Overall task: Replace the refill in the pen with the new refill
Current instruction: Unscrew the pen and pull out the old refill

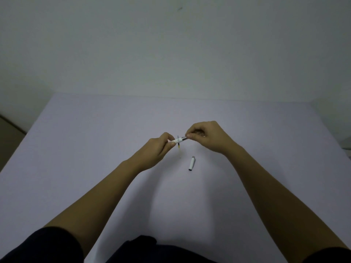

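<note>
A white pen (178, 140) with a silver band is held level above the table between both hands. My left hand (154, 149) pinches the white barrel end. My right hand (206, 136) grips the silver front section; the tip is hidden in my fingers. A thin refill (179, 149) with a yellowish end lies on the table just below and behind the pen, running toward me. The white pen cap (192, 163), with a silver end, lies on the table near my right wrist.
The pale lilac table (95, 149) reaches a plain white wall at the back. Its left edge drops off toward a brownish floor strip (9, 133). Dark sleeves and clothing fill the bottom of the view.
</note>
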The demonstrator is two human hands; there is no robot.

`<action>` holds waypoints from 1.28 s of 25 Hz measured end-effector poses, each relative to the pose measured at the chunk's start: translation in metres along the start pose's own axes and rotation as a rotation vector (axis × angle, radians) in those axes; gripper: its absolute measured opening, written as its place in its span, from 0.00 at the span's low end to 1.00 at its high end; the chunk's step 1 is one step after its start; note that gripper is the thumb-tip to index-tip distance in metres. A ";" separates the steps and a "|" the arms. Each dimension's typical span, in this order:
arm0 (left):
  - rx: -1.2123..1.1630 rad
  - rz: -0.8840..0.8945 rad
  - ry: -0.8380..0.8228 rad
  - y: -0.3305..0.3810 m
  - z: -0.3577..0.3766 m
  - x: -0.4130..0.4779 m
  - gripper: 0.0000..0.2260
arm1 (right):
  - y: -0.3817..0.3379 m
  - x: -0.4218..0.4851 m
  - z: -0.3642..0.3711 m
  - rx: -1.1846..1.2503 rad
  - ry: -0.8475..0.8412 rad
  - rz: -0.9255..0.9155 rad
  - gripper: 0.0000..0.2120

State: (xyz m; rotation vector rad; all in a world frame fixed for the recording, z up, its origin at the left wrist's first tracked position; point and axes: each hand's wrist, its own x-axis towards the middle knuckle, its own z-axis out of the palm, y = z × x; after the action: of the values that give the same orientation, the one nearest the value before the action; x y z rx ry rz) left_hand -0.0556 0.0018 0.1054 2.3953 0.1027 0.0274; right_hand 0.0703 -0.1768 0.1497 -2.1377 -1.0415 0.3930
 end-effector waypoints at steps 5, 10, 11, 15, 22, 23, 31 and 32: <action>0.028 0.038 0.035 0.004 -0.003 -0.004 0.10 | -0.006 -0.009 -0.004 0.069 -0.048 0.060 0.08; 0.047 0.042 0.026 0.008 -0.005 -0.004 0.10 | -0.007 -0.009 -0.005 -0.057 -0.038 0.041 0.07; 0.044 0.038 0.035 0.008 -0.006 -0.004 0.10 | -0.007 -0.010 -0.006 -0.024 -0.026 -0.004 0.04; 0.068 0.044 0.040 0.010 -0.010 -0.004 0.10 | -0.010 -0.014 -0.004 0.065 -0.017 0.033 0.08; 0.065 0.058 0.075 0.012 -0.008 -0.006 0.12 | -0.013 -0.014 -0.008 0.038 0.002 -0.062 0.06; 0.067 0.066 0.078 0.012 -0.008 -0.007 0.12 | -0.015 -0.015 -0.007 0.048 0.005 -0.023 0.07; 0.051 0.061 0.084 0.014 -0.009 -0.008 0.10 | -0.019 -0.011 -0.012 0.073 -0.048 -0.014 0.07; 0.052 0.065 0.092 0.014 -0.010 -0.007 0.10 | -0.019 -0.011 -0.011 0.076 -0.040 0.005 0.09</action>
State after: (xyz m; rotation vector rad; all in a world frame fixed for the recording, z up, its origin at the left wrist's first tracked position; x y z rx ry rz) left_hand -0.0623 -0.0024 0.1221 2.4490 0.0697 0.1666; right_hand 0.0585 -0.1827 0.1711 -2.0727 -1.0279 0.4724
